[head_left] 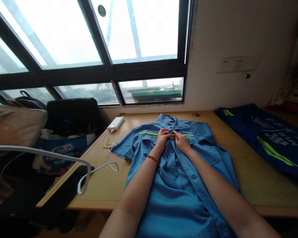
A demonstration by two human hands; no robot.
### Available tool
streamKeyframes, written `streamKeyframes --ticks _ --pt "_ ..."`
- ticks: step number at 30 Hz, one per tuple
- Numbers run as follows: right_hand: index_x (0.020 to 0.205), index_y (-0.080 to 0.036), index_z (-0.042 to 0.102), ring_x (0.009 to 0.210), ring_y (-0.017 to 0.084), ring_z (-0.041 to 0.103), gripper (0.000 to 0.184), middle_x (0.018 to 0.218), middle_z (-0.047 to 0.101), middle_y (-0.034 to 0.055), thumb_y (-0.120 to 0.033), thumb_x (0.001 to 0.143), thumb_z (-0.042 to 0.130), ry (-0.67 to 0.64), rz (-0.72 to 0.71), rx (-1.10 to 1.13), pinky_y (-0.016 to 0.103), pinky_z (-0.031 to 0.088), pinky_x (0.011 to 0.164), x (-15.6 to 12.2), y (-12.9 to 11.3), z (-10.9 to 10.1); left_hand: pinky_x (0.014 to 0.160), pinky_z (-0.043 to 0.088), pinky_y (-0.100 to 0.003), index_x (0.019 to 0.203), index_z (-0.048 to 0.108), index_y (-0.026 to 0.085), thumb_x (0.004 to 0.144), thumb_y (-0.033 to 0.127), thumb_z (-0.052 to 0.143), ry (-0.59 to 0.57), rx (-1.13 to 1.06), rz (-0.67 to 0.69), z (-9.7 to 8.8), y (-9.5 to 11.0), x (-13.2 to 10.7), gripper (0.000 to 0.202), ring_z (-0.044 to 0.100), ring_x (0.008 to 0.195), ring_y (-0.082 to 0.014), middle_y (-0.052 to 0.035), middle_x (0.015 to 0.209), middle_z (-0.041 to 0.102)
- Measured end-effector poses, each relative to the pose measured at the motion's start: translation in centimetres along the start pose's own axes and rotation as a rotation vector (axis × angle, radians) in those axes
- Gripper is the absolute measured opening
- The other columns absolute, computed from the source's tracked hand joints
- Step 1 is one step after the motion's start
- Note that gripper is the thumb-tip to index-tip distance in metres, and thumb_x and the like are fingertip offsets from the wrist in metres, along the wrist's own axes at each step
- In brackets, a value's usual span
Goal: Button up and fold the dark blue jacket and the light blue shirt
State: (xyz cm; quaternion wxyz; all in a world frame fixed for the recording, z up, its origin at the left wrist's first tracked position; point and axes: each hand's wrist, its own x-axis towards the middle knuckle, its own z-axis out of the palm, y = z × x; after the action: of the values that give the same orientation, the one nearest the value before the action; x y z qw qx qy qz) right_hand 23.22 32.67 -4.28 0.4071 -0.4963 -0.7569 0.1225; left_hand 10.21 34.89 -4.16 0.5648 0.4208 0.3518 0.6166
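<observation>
A blue short-sleeved work shirt (pixel 173 205) lies front up, its collar toward the wall and its hem over the near table edge. Across the chest runs a yellow-green reflective strip (pixel 149 134). My left hand (pixel 163 137) pinches the front edge of the shirt at this strip. Close beside it, my right hand (pixel 181 140) grips the opposite front edge with bent fingers. Below the hands the button placket is open, with several buttons (pixel 175 173) showing on the left side. Whatever small part lies between my fingertips is hidden.
A white power bank (pixel 115 123) with a white cable (pixel 113 162) sits left on the wooden table (pixel 101 188). Dark blue clothing with reflective strips (pixel 265 138) lies right. Bags and a black chair (pixel 74 115) stand left of the table, below the window.
</observation>
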Motion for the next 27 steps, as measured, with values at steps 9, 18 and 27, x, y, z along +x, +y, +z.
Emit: streamKeyframes --ticks 9,18,27 --pt "0.094 -0.015 0.053 0.075 0.020 0.057 0.021 0.084 0.060 0.0101 -0.026 0.077 0.046 -0.007 0.196 -0.233 0.027 0.041 0.066 -0.7 -2.7 -0.8 0.056 0.043 -0.022 0.088 0.051 0.015 0.065 0.025 0.064 -0.114 0.292 0.087 -0.4 -0.1 0.8 0.028 0.056 0.057 -0.0113 -0.0008 0.066 0.061" --pt "0.084 -0.014 0.056 0.074 0.020 0.059 0.016 0.080 0.062 0.0094 -0.018 0.071 0.046 -0.244 0.358 -0.477 0.026 0.037 0.059 -3.7 -4.1 -2.9 0.071 0.046 -0.026 0.114 0.046 0.016 0.070 0.006 0.049 -0.260 0.692 0.270 -1.1 -1.6 5.3 0.046 0.060 0.072 -0.0137 -0.0014 0.075 0.064" --pt "0.091 -0.016 0.065 0.067 0.016 0.058 0.029 0.072 0.065 0.0033 -0.019 0.065 0.051 -0.220 0.393 -0.078 0.022 0.038 0.058 -2.1 0.3 -3.3 0.087 0.040 -0.032 0.130 0.030 0.016 0.063 -0.003 0.046 -0.316 0.858 0.305 -0.6 -2.2 6.9 0.071 0.058 0.089 -0.0160 -0.0058 0.095 0.063"
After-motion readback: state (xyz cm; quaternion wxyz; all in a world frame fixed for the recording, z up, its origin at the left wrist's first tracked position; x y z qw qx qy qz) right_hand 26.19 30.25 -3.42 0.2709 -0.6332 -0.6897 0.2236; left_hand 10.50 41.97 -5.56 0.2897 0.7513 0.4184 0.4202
